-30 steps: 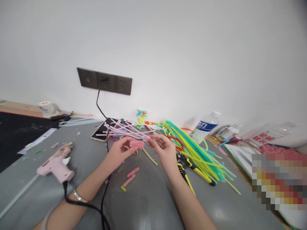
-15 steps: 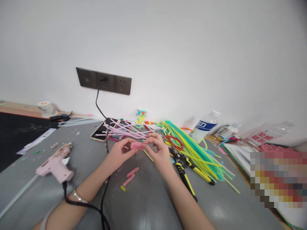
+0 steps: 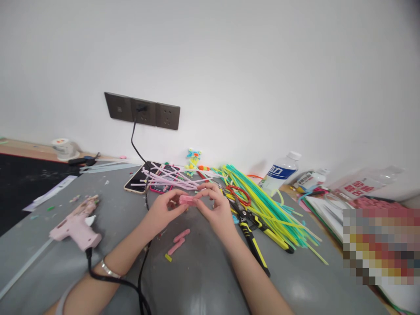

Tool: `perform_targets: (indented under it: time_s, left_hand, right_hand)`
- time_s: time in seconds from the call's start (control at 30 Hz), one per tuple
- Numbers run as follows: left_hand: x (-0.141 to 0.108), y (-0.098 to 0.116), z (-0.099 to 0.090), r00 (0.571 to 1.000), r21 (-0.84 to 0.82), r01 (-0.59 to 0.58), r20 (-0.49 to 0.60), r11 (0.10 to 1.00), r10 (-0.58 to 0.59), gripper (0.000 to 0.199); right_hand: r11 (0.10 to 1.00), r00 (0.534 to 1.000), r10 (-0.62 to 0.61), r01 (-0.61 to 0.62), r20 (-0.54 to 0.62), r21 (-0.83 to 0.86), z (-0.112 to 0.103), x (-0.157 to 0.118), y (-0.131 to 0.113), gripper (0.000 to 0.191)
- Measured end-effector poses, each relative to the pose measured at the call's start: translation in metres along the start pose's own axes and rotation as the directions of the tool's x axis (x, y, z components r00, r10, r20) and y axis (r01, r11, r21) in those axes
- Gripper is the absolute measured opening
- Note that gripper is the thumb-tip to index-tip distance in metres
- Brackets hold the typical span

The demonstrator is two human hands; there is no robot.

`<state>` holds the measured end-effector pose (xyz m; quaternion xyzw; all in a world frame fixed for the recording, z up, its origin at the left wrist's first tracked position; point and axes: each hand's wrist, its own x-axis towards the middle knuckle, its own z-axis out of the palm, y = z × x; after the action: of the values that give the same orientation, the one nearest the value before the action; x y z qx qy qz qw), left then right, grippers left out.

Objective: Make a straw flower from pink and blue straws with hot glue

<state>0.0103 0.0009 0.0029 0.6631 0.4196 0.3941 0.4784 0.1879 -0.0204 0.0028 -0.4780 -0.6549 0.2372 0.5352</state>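
A small bundle of pink pipe cleaner pieces (image 3: 186, 200) is pinched between my two hands above the grey table. My left hand (image 3: 166, 210) grips its left end between thumb and fingers. At its right end, the thumb and forefinger of my right hand (image 3: 215, 205) close on it, the other fingers curled loosely. Below the hands lie two short pink pipe cleaner pieces (image 3: 177, 246) and a small yellow piece (image 3: 168, 258). Pliers with black and yellow handles (image 3: 251, 245) rest just right of my right hand.
A pink hot glue gun (image 3: 77, 229) lies left, its black cable (image 3: 139, 284) passing under my left arm. Pale pink pipe cleaners (image 3: 173, 178) cover two phones behind. Green and yellow pipe cleaners (image 3: 265, 201), red-handled scissors (image 3: 241, 194) and a bottle (image 3: 280, 173) are on the right.
Both hands stay almost in place on the pink bundle. My right fingers have shifted slightly, and a thin yellow-green strand beside the right thumb no longer shows.
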Motion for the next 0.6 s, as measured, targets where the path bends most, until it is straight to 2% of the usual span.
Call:
perform_targets:
  time_s: [0.17, 0.3, 0.37, 0.5, 0.6]
  left_hand:
    - [0.000, 0.001, -0.002, 1.000, -0.006, 0.015, 0.005, 1.000, -0.014, 0.025]
    - [0.000, 0.001, -0.005, 0.994, -0.015, 0.102, -0.041, 0.995, -0.103, 0.036]
    - [-0.001, 0.001, -0.006, 0.991, -0.043, 0.129, -0.023, 0.991, -0.130, 0.039]
    - [-0.001, 0.003, -0.005, 0.995, -0.188, 0.072, 0.083, 0.980, -0.057, 0.030]
    - [-0.001, 0.003, -0.002, 0.992, -0.278, 0.030, 0.123, 0.960, 0.004, 0.022]
  right_hand:
    - [0.999, 0.998, -0.001, 0.004, -0.064, 0.053, -0.003, 0.002, 0.003, 0.007]
    - [0.991, 0.984, 0.115, -0.105, -0.133, 0.083, -0.006, 0.004, 0.010, 0.012]
    - [0.984, 0.978, 0.157, -0.143, -0.141, 0.101, -0.007, 0.005, 0.012, 0.014]
    - [0.987, 0.985, 0.145, -0.138, -0.098, 0.077, -0.008, 0.006, 0.012, 0.013]
    - [0.991, 0.992, 0.116, -0.112, -0.049, 0.067, -0.008, 0.006, 0.011, 0.013]
